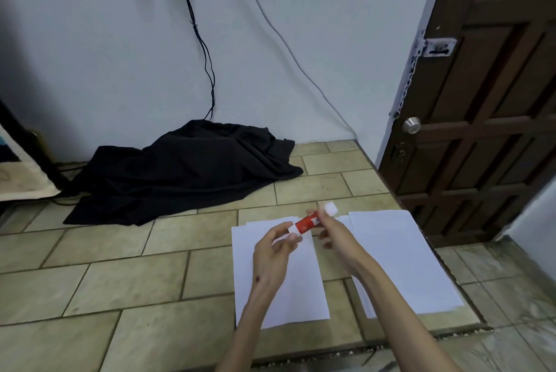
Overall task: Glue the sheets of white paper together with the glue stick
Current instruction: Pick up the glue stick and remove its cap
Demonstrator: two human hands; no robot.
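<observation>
Now glue stick [306, 223] btwn both hands, above paper [304, 287].

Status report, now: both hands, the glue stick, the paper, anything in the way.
Left hand and right hand both grip the glue stick above the paper. Two lots of white paper flat on the tiled floor. Black cloth lies well clear.

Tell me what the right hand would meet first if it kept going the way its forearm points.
The right hand points up and to the left while pinching the glue stick, so it would meet bare floor tiles first, then probably the black cloth, though depth is unclear.
</observation>
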